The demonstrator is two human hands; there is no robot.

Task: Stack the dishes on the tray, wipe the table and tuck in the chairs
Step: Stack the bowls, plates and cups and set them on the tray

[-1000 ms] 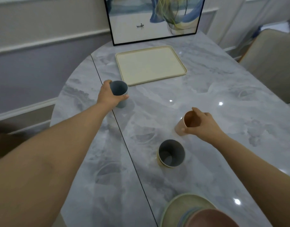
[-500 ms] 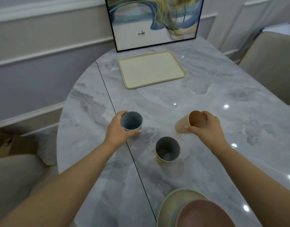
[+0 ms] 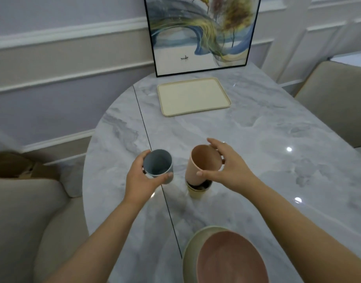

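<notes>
Cups near frame centre on the marble counter (image 3: 257, 129): left hand (image 3: 141, 178) has its fingers and thumb curled around a blue-grey cup (image 3: 158, 164), mouth tipped toward the camera, held just above the counter by the dark seam line; cannot tell if its base touches the surface. Right hand (image 3: 226, 166) pinches a peach cup (image 3: 204, 164) near its rim, thumb on the near side and fingers over the far side, so that grip is closed on the cup. Peach cup sits tilted with its lower end inside a yellow cup (image 3: 197, 192) standing on the counter; a dark inner wall shows at the yellow cup's mouth, whether that is another nested cup cannot be told. The two held cups are close side by side, not touching. Cream tray (image 3: 193, 97) lies flat in the upper middle of the frame, well apart from the hands, nothing on it. Behind the tray a framed picture (image 3: 200, 35) leans against the wall. Bottom centre-right: a pink plate (image 3: 230, 260) stacked on a pale green plate (image 3: 190, 246), edge of the stack cut off by the frame. Beige chair (image 3: 336, 99) at the right edge beside the counter; another beige chair (image 3: 26, 221) at lower left. Brown object at the left edge on the floor, too blurred to name.
</notes>
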